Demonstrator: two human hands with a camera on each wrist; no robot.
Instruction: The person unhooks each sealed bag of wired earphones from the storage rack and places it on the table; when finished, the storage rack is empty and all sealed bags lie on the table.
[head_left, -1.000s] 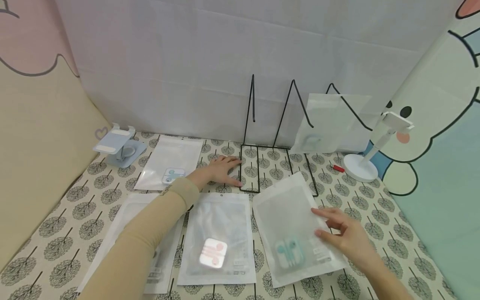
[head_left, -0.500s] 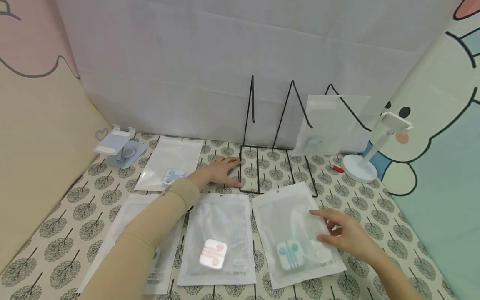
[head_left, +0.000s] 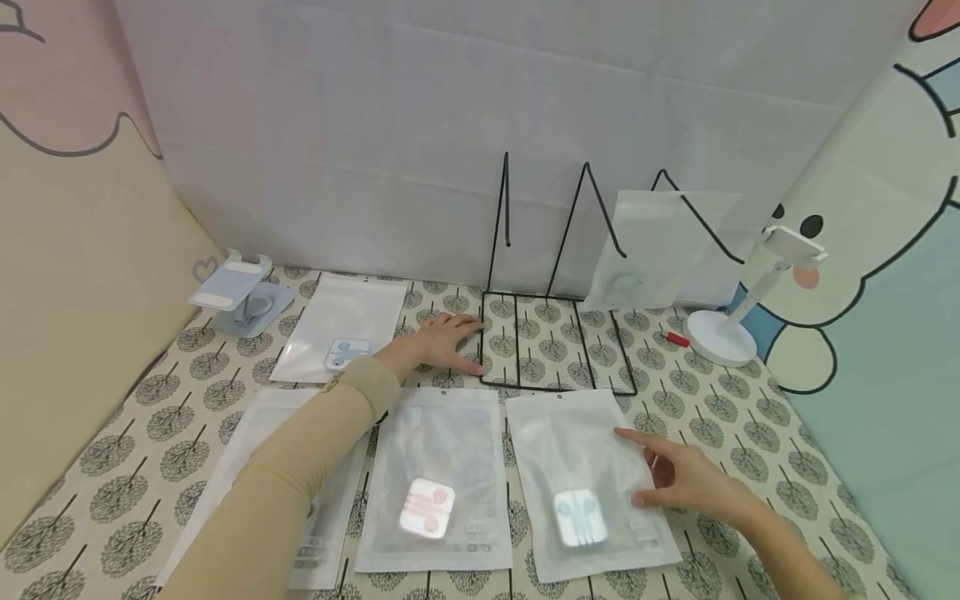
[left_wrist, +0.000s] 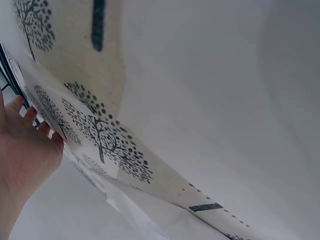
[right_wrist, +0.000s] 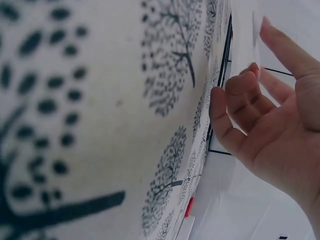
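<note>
At the right edge of a translucent white zip bag, my right hand touches it with index fingertip and thumb; the other fingers are loosely curled. Inside the bag lies a square case of teal earphones. My left hand is spread on the cloth, fingertips at the left side of a black wire rack. In the left wrist view, the left hand's fingers reach toward dark wire. A similar bag with pink earphones lies between the arms.
My left sleeve partly covers another bag; behind it lies a bag with blue earphones. One bag stands in the rack's right side. A blue folding stand, white stand and small red object sit around.
The bag under my right hand has turned straighter, shifted toward me and settled flatter on the cloth. My right hand moved slightly with it; the left hand stays put.
</note>
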